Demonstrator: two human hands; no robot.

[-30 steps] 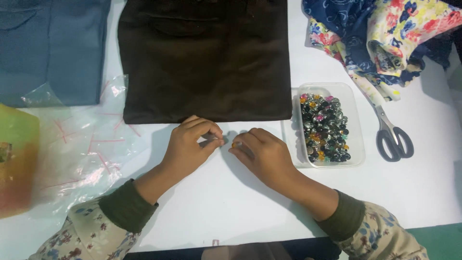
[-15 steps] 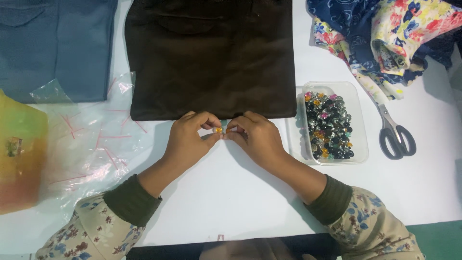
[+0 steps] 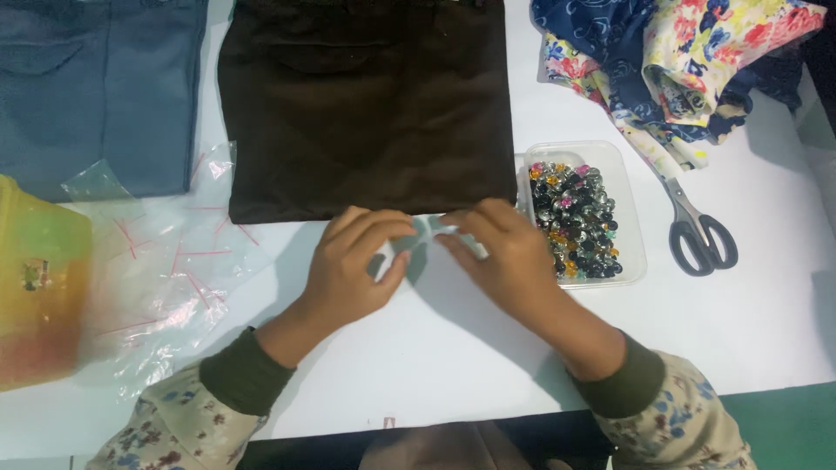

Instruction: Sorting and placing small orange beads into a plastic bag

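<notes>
At the far left edge of the white counter [image 3: 453, 348] sits a yellow-green plastic container [image 3: 39, 287], with a blue denim garment [image 3: 96, 87] lying flat above it. Just right of the container, a heap of small clear plastic bags [image 3: 165, 270] with thin red strips lies spread on the counter. A dark brown garment [image 3: 366, 104] lies flat at the top centre. Below its lower hem, the left hand [image 3: 348, 265] has its fingers [image 3: 379, 231] curled nearly closed, pinching one side of a small clear plastic bag [image 3: 427, 235]. The right hand [image 3: 514, 261] meets it there, its fingers [image 3: 479, 222] likewise drawn together on the bag's other side, so the bag is held between both hands just above the counter. Whether anything lies inside the bag cannot be told. Just right of the right hand stands a clear rectangular tub [image 3: 627, 218] full of dark and coloured beads [image 3: 575, 218]. Further right lie grey-handled scissors [image 3: 697, 231], and above them a crumpled floral cloth [image 3: 679, 61].
</notes>
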